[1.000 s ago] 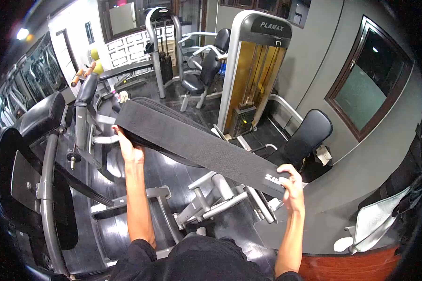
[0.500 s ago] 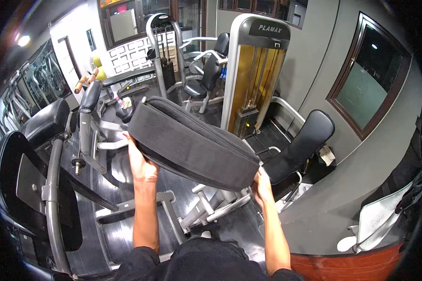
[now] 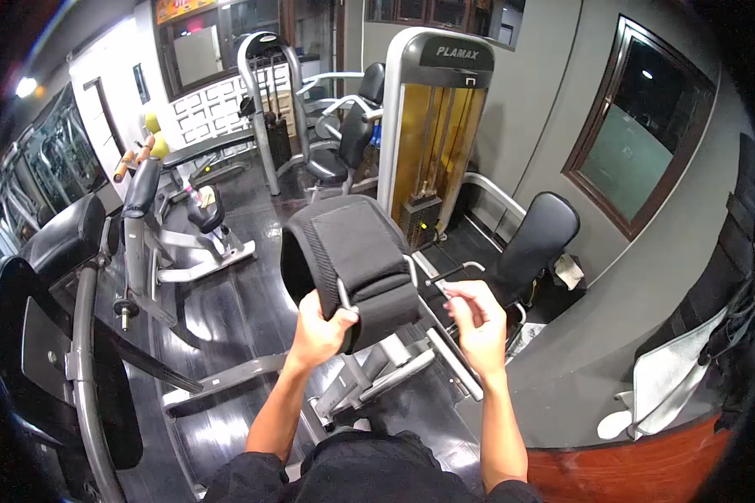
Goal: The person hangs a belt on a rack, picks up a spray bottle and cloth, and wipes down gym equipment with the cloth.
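A black weightlifting belt (image 3: 356, 243) is curled into a loop in front of me, with a silver metal ring at its fastening. My left hand (image 3: 319, 331) is closed on its near left edge, the thumb lying by the metal. Just right of the belt, my right hand (image 3: 481, 327) is raised with loosely bent fingers and appears to hold nothing. A gap shows between its fingertips and the belt. The belt's inner side is mostly hidden.
A weight-stack machine (image 3: 439, 126) stands ahead, with a black padded seat back (image 3: 537, 239) to its right. Another padded machine (image 3: 80, 335) is close on my left. A white towel (image 3: 675, 373) hangs at the right above a reddish-brown surface (image 3: 637, 469).
Half a second ago both hands held the belt stretched sideways. It is now curled and turned in my left hand, which has moved right; my right hand has come off it.
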Tool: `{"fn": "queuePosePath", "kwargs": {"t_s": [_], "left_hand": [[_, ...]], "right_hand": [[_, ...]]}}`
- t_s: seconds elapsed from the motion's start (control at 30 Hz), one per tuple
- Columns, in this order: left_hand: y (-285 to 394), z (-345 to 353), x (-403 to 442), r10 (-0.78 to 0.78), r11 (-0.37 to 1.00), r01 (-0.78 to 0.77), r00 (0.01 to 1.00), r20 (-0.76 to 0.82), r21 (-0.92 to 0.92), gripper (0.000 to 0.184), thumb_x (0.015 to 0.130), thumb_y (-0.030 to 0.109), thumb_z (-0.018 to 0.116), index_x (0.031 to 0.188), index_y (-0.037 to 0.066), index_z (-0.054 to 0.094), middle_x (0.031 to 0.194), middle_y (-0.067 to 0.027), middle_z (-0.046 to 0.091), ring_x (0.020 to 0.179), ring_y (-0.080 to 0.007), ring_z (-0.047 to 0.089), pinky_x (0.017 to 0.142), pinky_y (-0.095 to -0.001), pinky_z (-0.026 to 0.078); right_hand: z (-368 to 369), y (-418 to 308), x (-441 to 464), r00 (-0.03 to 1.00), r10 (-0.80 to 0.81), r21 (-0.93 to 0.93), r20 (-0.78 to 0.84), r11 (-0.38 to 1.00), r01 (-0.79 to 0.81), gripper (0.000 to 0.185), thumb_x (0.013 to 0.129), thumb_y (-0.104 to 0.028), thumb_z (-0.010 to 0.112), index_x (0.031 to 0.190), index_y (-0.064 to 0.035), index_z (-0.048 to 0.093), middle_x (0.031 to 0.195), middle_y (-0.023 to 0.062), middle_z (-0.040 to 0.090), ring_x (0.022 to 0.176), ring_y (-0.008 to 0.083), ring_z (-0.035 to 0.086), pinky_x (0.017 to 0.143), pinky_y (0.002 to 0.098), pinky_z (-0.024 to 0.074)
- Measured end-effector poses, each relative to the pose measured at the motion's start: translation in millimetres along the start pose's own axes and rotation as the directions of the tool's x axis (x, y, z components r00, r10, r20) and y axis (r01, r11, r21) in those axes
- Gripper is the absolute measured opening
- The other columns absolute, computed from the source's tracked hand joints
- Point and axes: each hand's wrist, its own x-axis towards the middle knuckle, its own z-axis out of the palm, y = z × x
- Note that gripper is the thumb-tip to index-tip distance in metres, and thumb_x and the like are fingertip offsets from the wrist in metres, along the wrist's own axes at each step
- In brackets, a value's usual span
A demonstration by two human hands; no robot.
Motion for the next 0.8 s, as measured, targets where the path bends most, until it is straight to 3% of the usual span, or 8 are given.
{"fn": "queuePosePath", "kwargs": {"t_s": [0.07,0.17,0.3,0.43,0.5,0.63,0.73,0.8], "left_hand": [[0,8,1,0.016,0.997,-0.021,0.997,0.070,0.080,0.028,0.079,0.021,0.071,0.082,-0.001,0.055,0.071,0.0023,0.053,0.069,-0.0075,0.047,0.062,-0.0247,0.042],[4,13,3,0.042,0.996,-0.054,0.988,0.149,0.074,0.026,0.079,0.019,0.070,0.078,0.000,0.053,0.068,0.0020,0.052,0.067,-0.0065,0.047,0.059,-0.0234,0.041],[11,10,7,0.046,0.995,-0.066,0.963,0.265,0.068,0.022,0.080,0.010,0.068,0.092,-0.003,0.055,0.074,-0.0030,0.060,0.069,-0.0079,0.052,0.063,-0.0253,0.044],[38,27,24,0.033,0.995,-0.089,0.734,0.678,0.048,0.034,0.081,0.015,0.068,0.105,-0.006,0.055,0.082,-0.0096,0.064,0.074,-0.0116,0.056,0.068,-0.0279,0.047],[40,36,33,-0.086,0.984,-0.075,0.602,0.794,0.164,0.037,0.083,0.023,0.067,0.103,-0.005,0.056,0.082,-0.0146,0.063,0.072,-0.0160,0.058,0.065,-0.0288,0.046],[48,78,40,0.048,0.992,-0.123,0.409,0.911,0.003,0.042,0.085,0.032,0.065,0.102,-0.005,0.056,0.077,-0.0158,0.062,0.066,-0.0203,0.057,0.060,-0.0309,0.044],[57,108,38,-0.087,0.962,-0.231,0.246,0.965,0.146,0.053,0.084,0.045,0.063,0.098,-0.006,0.056,0.069,-0.0148,0.059,0.060,-0.0195,0.053,0.055,-0.0328,0.041],[64,130,30,-0.156,0.970,-0.168,0.135,0.978,0.178,0.057,0.084,0.049,0.061,0.097,-0.006,0.055,0.068,-0.0145,0.059,0.059,-0.0184,0.054,0.054,-0.0328,0.042]], "right_hand": [[7,-35,6,0.988,-0.113,-0.145,0.108,0.981,0.128,0.028,0.081,0.004,0.060,0.109,-0.0012,0.062,0.096,0.0072,0.059,0.080,0.0121,0.056,0.070,0.0243,0.0460],[8,-42,9,0.993,-0.073,-0.149,0.094,0.985,0.087,0.035,0.078,-0.004,0.066,0.113,-0.0078,0.063,0.093,0.0073,0.060,0.078,0.0151,0.058,0.068,0.0269,0.0480],[-8,-66,-2,0.970,-0.210,-0.425,0.121,0.873,0.242,0.039,0.073,-0.006,0.069,0.111,-0.0127,0.065,0.104,0.0095,0.057,0.091,0.0244,0.056,0.077,0.0330,0.0480],[-34,-98,-2,0.824,-0.374,-0.555,0.426,0.612,0.564,0.051,0.063,-0.004,0.067,0.111,-0.0225,0.066,0.118,0.0094,0.053,0.110,0.0304,0.050,0.090,0.0404,0.0414],[-47,-117,-5,0.772,-0.290,-0.543,0.565,0.574,0.613,0.047,0.067,-0.009,0.068,0.111,-0.0235,0.065,0.118,0.0079,0.054,0.110,0.0290,0.050,0.089,0.0392,0.0419],[-61,-142,-23,0.795,-0.219,-0.637,0.565,0.496,0.590,0.029,0.073,-0.020,0.068,0.102,-0.0169,0.065,0.103,0.0042,0.057,0.103,0.0228,0.053,0.085,0.0372,0.0422],[-78,-153,-42,0.829,-0.175,-0.698,0.532,0.463,0.546,0.020,0.074,-0.020,0.067,0.091,-0.0117,0.062,0.091,0.0031,0.054,0.092,0.0207,0.053,0.078,0.0345,0.0419],[-94,-158,-54,0.840,-0.108,-0.709,0.532,0.485,0.512,0.016,0.075,-0.020,0.067,0.084,-0.0093,0.059,0.084,0.0033,0.050,0.083,0.0214,0.050,0.072,0.0332,0.0398]]}}
